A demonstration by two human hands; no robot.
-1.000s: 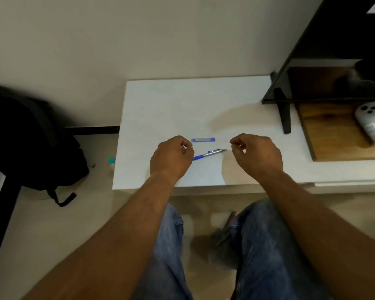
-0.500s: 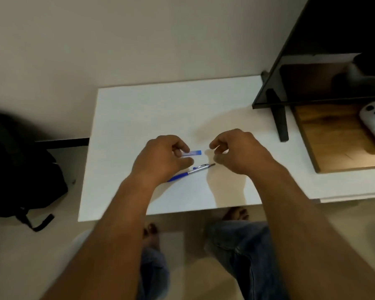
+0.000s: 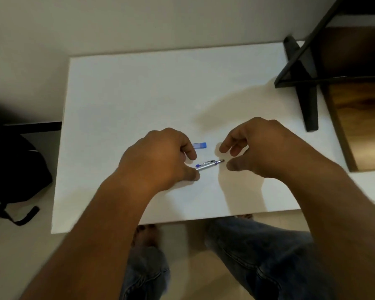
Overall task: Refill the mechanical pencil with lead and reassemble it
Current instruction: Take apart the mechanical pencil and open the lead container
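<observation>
Two hands, pencil (image 3: 209, 165) between, left fingers (image 3: 191, 153) seemingly touching it

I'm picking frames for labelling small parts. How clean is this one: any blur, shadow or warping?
Head view: dim; pencil and lead case soft but readable; right hand casts shadows on the white table; forearms smeared near the bottom edge; wide-angle bends the table edges.

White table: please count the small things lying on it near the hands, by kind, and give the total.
Mechanical pencil: 1
Blue lead case: 1
Total: 2 on the white table
</observation>
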